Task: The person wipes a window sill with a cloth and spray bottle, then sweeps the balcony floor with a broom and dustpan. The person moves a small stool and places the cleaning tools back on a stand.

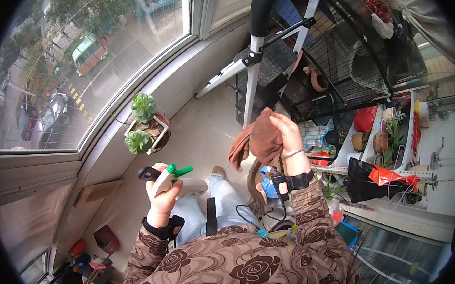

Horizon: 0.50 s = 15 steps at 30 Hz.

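Observation:
My left hand (163, 203) is closed around a spray bottle (165, 179) with a white and green trigger head. A tool with a black handle (149, 173) sticks out from the same grip; the rest of it is hidden. In my right hand (290, 133) a crumpled brown cloth (266, 140) hangs down between thumb and fingers. Ahead of my left hand, a potted succulent (139, 142) with two green rosettes rests at the edge of the windowsill (107, 133). The closed window pane (110, 66) rises beyond the sill.
A folding stepladder (252, 80) stands ahead on the tiled floor (197, 128). To the right are a black wire cage (335, 66) and a white shelf rack (369, 152) with several pots. A black plastic bag (361, 179) hangs there. Household items (88, 268) stand at lower left.

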Available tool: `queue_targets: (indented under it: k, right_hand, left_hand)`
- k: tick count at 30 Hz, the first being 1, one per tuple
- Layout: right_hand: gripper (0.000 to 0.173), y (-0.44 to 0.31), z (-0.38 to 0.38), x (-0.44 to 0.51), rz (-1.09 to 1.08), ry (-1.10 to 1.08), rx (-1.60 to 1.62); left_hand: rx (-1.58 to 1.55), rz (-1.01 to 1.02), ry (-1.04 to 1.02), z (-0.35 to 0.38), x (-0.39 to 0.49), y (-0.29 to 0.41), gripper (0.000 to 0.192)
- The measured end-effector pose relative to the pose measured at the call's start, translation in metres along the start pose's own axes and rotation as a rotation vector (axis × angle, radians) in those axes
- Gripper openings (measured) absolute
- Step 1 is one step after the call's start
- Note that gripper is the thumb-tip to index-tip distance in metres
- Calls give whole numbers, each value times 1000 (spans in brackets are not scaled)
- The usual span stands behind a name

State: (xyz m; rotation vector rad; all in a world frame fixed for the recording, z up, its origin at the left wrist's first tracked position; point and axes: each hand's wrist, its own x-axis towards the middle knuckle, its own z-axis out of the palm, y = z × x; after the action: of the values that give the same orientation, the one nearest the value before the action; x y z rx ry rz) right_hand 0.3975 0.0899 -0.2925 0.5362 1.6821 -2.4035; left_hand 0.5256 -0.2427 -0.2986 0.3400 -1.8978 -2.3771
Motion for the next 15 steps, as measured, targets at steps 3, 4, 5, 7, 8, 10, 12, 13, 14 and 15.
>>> queue_targets:
  k: [3,4,5,7,8,10,12,13,14,15]
  right_hand:
    - [28,-61,-45,85,-136,203,255]
    - [29,-72,-52,115,-162,273,274]
    - [31,-79,-60,142,-213,254,276]
    - [35,-79,-68,198,-188,193,382]
    - [39,-74,-70,224,-157,245,364]
    - [56,-56,-71,268,-109,304,222]
    - [69,-39,-67,286,-45,476,-478]
    - [71,-33,-62,283,28,663,-876]
    - [67,-22,-56,265,-215,704,-1003]
    - [57,-17,-49,240,-399,614,-962]
  left_hand:
    - [27,26,-35,31,18,-5,38]
    - [61,25,-35,40,21,-7,37]
    - [69,32,-35,48,23,-10,37]
    - [71,39,-41,61,25,-13,39]
    - [66,43,-50,65,27,-14,42]
    - [60,45,-63,75,30,-14,45]
    - [43,35,-23,87,32,-14,39]
    - [23,23,-6,93,35,-13,36]
    - [18,17,-10,98,37,-11,36]
    - [-2,19,-10,102,41,-8,36]
